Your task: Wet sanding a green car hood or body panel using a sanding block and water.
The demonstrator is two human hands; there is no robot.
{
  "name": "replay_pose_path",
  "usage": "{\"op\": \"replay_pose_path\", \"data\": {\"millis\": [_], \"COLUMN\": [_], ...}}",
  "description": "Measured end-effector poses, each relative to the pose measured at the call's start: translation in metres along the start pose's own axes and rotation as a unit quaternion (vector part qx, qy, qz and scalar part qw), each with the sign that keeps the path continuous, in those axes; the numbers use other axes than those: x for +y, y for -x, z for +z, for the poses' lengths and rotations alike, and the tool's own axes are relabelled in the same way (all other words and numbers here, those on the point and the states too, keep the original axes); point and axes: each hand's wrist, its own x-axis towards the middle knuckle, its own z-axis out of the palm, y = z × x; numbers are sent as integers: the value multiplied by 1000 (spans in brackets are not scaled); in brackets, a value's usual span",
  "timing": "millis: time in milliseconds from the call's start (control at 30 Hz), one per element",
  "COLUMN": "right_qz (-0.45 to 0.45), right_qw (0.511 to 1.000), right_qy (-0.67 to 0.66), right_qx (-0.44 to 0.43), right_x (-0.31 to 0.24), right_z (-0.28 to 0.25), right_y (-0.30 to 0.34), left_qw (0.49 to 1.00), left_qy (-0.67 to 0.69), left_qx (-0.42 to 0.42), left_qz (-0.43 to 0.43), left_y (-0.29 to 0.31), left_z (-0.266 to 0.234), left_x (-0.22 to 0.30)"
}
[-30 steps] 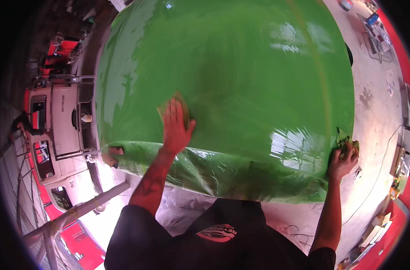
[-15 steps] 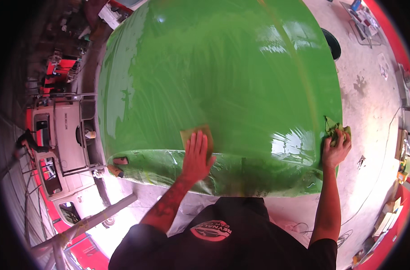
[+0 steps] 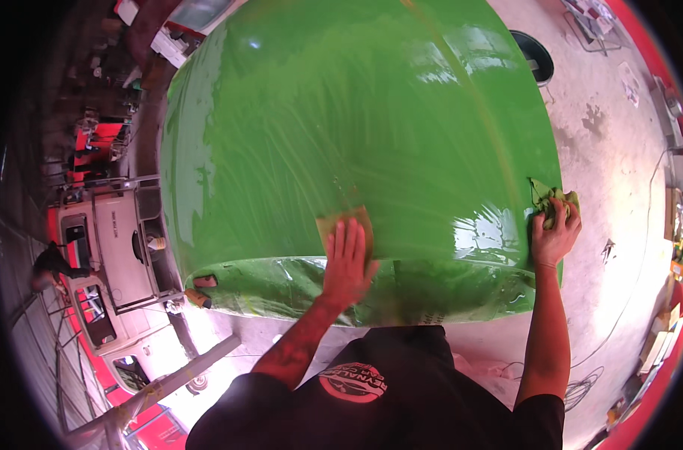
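Observation:
A wet, glossy green car panel (image 3: 281, 135) fills the middle of the view, with milky streaks across it. My left hand (image 3: 346, 266) lies flat near its close edge, fingers stretched over a tan sheet of sandpaper (image 3: 365, 226) pressed to the surface. The sheet's upper corners show beyond my fingers. At the panel's right edge, my right hand (image 3: 557, 244) is closed round a crumpled green cloth (image 3: 557, 204). Green-smeared masking film (image 3: 281, 289) hangs along the near side, below my left hand.
Two small blocks (image 3: 205, 281) rest at the near left corner. A black bucket (image 3: 532, 58) stands on the floor beyond the right edge. A beige vehicle body (image 3: 120, 240) and a metal pole (image 3: 172, 375) are at left. Cable (image 3: 581, 388) lies coiled at lower right.
My left hand and the sandpaper have shifted slightly right along the panel. My right hand still grips the cloth at the edge. The whole view has turned a little.

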Motion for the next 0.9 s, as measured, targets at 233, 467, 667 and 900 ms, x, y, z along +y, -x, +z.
{"op": "replay_pose_path", "data": {"millis": [233, 467, 667, 900], "right_qz": [2, 16, 9, 10], "right_qw": [1000, 1000, 1000, 999], "right_qy": [-19, -26, -14, -31], "right_qx": [1, 3, 16, 12], "right_x": [-12, -7, -4, -19], "right_z": [0, 1, -2, 1], "right_y": [-3, -1, -1, -6], "left_qw": [989, 988, 996, 991], "left_qy": [-52, -44, 13, -72], "left_qx": [120, 143, -40, 109], "left_qz": [-66, -39, 82, -25], "left_y": [-160, -150, -34, -259], "left_z": [-54, -22, -14, -69], "left_x": [-92, -42, 30, -51]}}
